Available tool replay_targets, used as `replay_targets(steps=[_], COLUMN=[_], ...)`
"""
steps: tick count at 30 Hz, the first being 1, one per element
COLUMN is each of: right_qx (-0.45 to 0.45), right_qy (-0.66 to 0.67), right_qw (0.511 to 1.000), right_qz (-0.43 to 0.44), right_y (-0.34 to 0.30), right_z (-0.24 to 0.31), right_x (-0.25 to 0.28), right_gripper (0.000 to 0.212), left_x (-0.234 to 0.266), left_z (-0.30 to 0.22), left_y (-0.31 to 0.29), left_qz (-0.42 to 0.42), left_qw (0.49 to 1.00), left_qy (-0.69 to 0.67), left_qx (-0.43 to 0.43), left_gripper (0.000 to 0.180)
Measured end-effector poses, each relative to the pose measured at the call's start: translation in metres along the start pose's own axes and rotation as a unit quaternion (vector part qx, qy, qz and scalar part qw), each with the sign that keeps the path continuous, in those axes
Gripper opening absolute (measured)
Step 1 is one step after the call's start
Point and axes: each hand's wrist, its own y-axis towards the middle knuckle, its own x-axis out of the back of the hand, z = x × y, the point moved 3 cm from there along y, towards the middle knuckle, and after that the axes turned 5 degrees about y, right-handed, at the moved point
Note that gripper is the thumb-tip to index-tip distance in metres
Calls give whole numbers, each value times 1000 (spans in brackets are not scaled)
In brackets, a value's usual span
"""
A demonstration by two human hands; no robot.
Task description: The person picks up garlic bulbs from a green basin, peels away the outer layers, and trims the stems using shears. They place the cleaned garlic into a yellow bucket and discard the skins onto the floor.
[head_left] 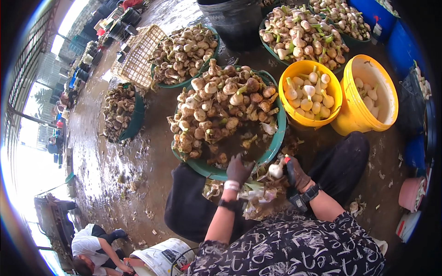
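A wide green basin point(277, 138) heaped with unpeeled garlic bulbs point(209, 103) stands before me. My left hand point(239, 169), in a dark glove, is over its near rim with the fingers apart and nothing visible in them. To its right, my gloved right hand point(296, 174) is closed at a clean white garlic bulb point(276, 170). A small red piece point(287, 159) shows at its fingertips; whether it belongs to a tool I cannot tell. Peeled skins and leaves point(258, 191) lie between my legs below the hands.
Beyond the basin's right side stand a yellow bucket point(286, 108) of cleaned garlic and another yellow bucket point(389, 103), tilted and part filled. More garlic basins, a black tub point(232, 23) and a woven crate point(138, 53) are farther off. A person point(94, 246) sits at lower left beside a white bucket point(165, 253).
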Motion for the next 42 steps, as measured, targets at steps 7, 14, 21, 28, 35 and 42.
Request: replay_targets(steps=[7, 14, 21, 28, 35, 42], right_qx=[55, 30, 157, 175, 85, 203], right_qy=[-147, -290, -371, -433, -221, -435], right_qw=[984, 946, 910, 884, 957, 849], right_qz=[90, -142, -96, 15, 166, 221], right_y=[-2, 17, 9, -13, -45, -43], right_z=[-9, -7, -8, 12, 34, 38], right_x=[-11, 8, -12, -30, -35, -23], right_gripper=[28, 17, 18, 19, 30, 28], left_x=[-71, -58, 19, 30, 33, 58], left_z=[49, -6, -68, -67, -78, -85], left_y=[93, 35, -23, -33, -37, -41], left_qz=[202, 215, 162, 94, 121, -54], left_qw=[977, 903, 969, 981, 915, 974], left_qy=[0, -368, -178, -154, -385, -188], left_qx=[72, 47, -57, -77, -15, -116], left_gripper=[82, 46, 44, 48, 43, 63])
